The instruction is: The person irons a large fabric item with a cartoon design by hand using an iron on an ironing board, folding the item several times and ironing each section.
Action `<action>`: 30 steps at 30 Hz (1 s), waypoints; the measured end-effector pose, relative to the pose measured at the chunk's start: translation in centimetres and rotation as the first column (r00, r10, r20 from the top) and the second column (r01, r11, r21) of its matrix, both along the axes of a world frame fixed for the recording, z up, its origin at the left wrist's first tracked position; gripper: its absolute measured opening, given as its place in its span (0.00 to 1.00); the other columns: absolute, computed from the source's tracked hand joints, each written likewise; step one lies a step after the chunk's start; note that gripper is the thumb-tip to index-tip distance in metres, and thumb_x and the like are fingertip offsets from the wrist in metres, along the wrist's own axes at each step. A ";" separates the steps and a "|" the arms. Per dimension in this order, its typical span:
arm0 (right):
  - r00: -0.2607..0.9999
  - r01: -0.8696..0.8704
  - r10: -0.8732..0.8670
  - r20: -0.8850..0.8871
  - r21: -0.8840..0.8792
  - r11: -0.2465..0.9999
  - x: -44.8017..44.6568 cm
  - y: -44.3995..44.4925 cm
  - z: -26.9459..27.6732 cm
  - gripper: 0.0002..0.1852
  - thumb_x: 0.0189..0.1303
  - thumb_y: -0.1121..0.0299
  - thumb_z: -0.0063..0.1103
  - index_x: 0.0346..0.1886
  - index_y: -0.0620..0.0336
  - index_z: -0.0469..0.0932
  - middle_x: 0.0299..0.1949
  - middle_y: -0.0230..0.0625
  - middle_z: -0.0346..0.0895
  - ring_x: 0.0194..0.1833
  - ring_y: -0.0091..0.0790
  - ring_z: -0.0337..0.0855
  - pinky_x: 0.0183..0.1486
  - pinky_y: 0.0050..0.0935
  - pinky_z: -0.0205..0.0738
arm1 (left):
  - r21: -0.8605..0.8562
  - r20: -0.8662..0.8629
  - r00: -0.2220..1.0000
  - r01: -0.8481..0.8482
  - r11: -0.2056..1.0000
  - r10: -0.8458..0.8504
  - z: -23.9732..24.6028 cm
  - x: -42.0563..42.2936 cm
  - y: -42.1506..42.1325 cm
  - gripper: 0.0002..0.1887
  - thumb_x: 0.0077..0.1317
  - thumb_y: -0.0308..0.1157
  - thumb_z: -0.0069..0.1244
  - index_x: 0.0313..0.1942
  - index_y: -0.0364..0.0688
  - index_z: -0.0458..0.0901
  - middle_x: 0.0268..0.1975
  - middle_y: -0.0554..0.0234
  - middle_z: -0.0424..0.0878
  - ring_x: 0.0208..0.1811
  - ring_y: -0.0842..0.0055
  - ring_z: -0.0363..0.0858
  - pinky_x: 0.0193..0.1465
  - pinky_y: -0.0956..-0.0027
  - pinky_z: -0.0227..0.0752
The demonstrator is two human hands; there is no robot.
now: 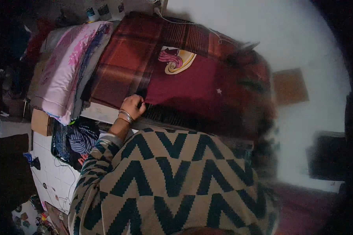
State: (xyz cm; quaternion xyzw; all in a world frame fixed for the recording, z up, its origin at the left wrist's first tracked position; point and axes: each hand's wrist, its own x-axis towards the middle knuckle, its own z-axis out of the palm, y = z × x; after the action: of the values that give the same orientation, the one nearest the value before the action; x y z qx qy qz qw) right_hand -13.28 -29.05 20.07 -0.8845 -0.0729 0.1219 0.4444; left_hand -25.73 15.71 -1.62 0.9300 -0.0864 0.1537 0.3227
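My left hand (pixel 133 106), with metal bangles at the wrist, pinches the near left corner of a maroon cloth (pixel 188 85). That cloth lies spread on a red and dark checked blanket (pixel 120 64); it bears a pink, yellow and cream print at its far left and a small pale star at the right. Its right part fades into shadow. My right hand is out of view. Before me is the near edge of the blanket-covered surface, close to my patterned sweater.
Folded pink and grey bedding (pixel 61 76) lies at the left. Below it stand a cardboard box (pixel 41 122) and a dark basket (pixel 55 141) holding a striped cloth (pixel 82 138). A white cable (pixel 188 23) runs along the far edge. A brown square (pixel 290 86) is at the right.
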 end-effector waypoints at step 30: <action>0.932 -0.220 0.240 -0.272 0.104 0.970 0.6 1.5 -6.0 0.16 0.53 0.61 0.66 0.43 0.58 0.81 0.38 0.31 0.80 0.37 0.27 0.77 0.42 0.26 0.72 | -0.047 0.011 1.000 0.010 0.999 -0.010 0.0 0.2 -0.3 0.08 0.50 0.31 0.54 0.29 0.39 0.75 0.29 0.50 0.78 0.33 0.53 0.78 0.36 0.56 0.72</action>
State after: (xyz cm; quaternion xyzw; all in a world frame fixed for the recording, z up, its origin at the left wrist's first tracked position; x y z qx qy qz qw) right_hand -12.68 -27.60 14.07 -0.8269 -0.1162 0.2953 0.4642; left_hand -25.49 15.43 -1.59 0.9208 -0.0891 0.1592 0.3446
